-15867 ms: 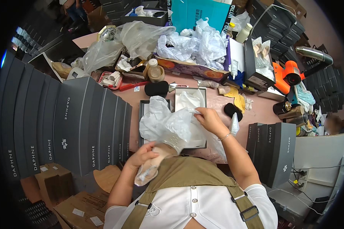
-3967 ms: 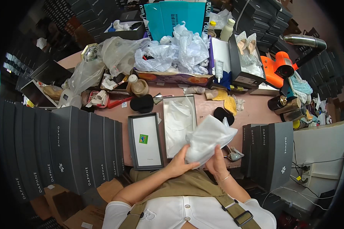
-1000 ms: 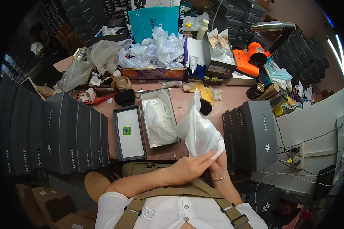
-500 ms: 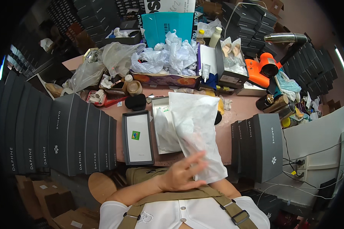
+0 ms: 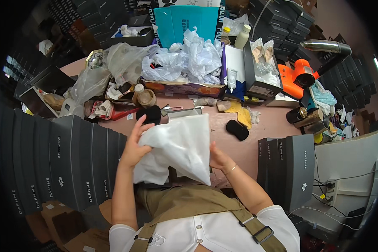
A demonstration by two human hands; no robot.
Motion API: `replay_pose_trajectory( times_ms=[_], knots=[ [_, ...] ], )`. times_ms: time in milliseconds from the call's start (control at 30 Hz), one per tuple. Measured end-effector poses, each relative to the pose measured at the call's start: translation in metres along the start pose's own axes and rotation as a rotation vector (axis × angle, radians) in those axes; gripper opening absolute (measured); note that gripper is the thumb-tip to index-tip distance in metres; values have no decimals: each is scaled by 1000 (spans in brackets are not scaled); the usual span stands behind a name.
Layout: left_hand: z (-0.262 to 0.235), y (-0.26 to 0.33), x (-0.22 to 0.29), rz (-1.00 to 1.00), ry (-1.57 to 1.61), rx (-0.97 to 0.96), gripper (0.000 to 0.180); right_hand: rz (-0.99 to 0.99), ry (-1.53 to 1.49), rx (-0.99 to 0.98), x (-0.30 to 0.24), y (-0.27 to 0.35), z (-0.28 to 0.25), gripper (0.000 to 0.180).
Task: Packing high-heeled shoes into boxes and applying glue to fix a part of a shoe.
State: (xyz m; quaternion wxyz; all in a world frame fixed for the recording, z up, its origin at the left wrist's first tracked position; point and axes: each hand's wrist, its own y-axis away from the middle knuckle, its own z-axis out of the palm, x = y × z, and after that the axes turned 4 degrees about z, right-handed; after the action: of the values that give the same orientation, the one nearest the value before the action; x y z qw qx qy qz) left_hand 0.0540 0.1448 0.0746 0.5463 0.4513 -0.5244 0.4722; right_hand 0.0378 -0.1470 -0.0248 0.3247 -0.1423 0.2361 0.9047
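A soft white bag (image 5: 178, 145) is spread between my two hands above the near part of the table. My left hand (image 5: 133, 147) grips its upper left edge, the thumb in front and the index finger reaching up. At the bag's right edge, my right hand (image 5: 221, 158) is closed on the side, with some fingers hidden behind the material. Beneath the bag lies an open shoebox (image 5: 188, 113), of which only the far end shows clearly; its contents are hidden.
Grey shoeboxes stand in rows at left (image 5: 73, 164) and right (image 5: 296, 168). Behind are a carton of crumpled tissue (image 5: 182, 87), a box with pale shoes (image 5: 262, 63) and an orange heat tool (image 5: 296, 77). Black pads (image 5: 237, 130) lie on the pink table (image 5: 222, 145).
The white bag has swung left and lifted across the open boxes. My left hand has moved up and left to its edge; my right hand has come out from behind it.
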Motion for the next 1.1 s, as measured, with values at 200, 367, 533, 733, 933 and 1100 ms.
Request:
replay_pose_trajectory(
  times_ms=[200,367,533,733,933,1100],
  knots=[
    [154,-46,-78,49,33,52,60,-114,-28,323,-5,2,-26,66],
    [127,-60,-70,3,-847,-789,47,-153,194,536,-51,98,-56,53],
    [118,-38,-153,510,-1216,-614,35,48,565,639,-71,107,-46,55],
    [107,-38,-175,420,-1299,-638,44,88,628,549,-77,46,-1,53],
    [87,-20,-177,233,-820,-440,53,-76,909,410,-52,-34,8,67],
    [80,-8,-164,217,-1355,-661,43,-616,1770,618,8,-78,9,88]
  ],
)
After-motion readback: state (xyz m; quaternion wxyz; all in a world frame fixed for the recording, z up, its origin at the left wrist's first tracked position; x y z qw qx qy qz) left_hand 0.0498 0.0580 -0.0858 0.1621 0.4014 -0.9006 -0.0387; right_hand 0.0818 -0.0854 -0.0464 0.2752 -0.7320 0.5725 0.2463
